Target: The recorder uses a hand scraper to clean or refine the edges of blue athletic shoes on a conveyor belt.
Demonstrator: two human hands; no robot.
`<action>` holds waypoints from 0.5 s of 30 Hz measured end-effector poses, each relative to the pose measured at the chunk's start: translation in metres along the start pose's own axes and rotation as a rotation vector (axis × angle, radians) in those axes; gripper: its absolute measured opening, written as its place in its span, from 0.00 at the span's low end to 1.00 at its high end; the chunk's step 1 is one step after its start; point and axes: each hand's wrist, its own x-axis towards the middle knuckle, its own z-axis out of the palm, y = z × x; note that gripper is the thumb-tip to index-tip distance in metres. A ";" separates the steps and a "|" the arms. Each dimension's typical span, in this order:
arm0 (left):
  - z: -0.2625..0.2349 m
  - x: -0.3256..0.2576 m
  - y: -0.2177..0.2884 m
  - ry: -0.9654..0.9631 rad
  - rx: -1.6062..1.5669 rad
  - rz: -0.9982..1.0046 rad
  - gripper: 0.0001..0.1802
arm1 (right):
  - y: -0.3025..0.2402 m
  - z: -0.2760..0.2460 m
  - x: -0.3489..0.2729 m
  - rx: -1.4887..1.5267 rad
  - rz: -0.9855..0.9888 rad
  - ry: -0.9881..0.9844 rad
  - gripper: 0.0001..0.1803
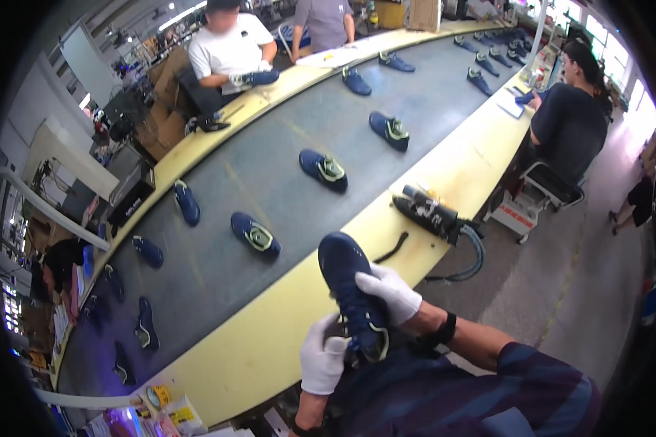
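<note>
A dark navy sneaker with a pale green-white collar lining is held up in front of me, toe pointing away. My right hand, in a white glove, grips its right side with the thumb across the upper near the laces. My left hand, gloved too, is curled at the left side of the heel end, by the laces and collar. Its fingertips are partly hidden by the shoe. Below the shoe are my dark clothes.
A grey conveyor belt carries several matching sneakers. On its yellow near ledge lies a black hand tool with a hose. Tape sits at lower left. Co-workers sit at right and across the belt.
</note>
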 end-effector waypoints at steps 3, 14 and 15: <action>0.012 -0.003 -0.040 0.008 -0.359 -0.183 0.47 | 0.008 0.010 -0.007 0.141 0.055 -0.109 0.36; 0.020 0.010 -0.038 -0.521 -0.701 -0.306 0.49 | 0.010 -0.001 0.007 0.166 0.121 0.050 0.28; 0.023 0.006 -0.035 -0.518 -0.834 -0.356 0.45 | 0.015 0.002 0.006 0.109 0.100 0.086 0.28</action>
